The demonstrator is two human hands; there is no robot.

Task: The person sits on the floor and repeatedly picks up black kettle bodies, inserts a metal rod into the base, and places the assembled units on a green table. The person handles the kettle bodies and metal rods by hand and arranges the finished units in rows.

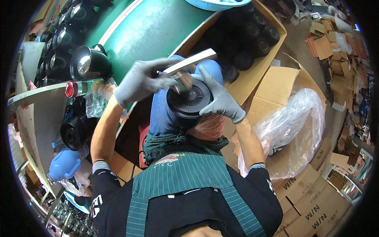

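Black round piece (189, 103) is in your lap between your knees, ringed flat face turned up at you, so it has no real long side from here and its axis points roughly at your head. Going left to right: way over on your left there's the row of shiny black cups (90, 63) on the green bench (154, 27), well apart from your hands. Then comes your left hand (144, 81), gray glove, up and to the left of the piece, fingers closed around a brush (184, 82). It's blurred there, but the bristles slant down to the right, over the upper left part of the face; can't tell if they're touching. A pale bar (193, 61) slants up and right from that same hand, and I can't tell whether it's part of the brush. Your right hand (223, 100) is the nearer one, actually on the piece: thumb and fingers spread wide, gripping its right edge. Past that, up and to the right, you've got the open carton (250, 81) with more dark round pieces, and a clear plastic bag (304, 114) lower down.
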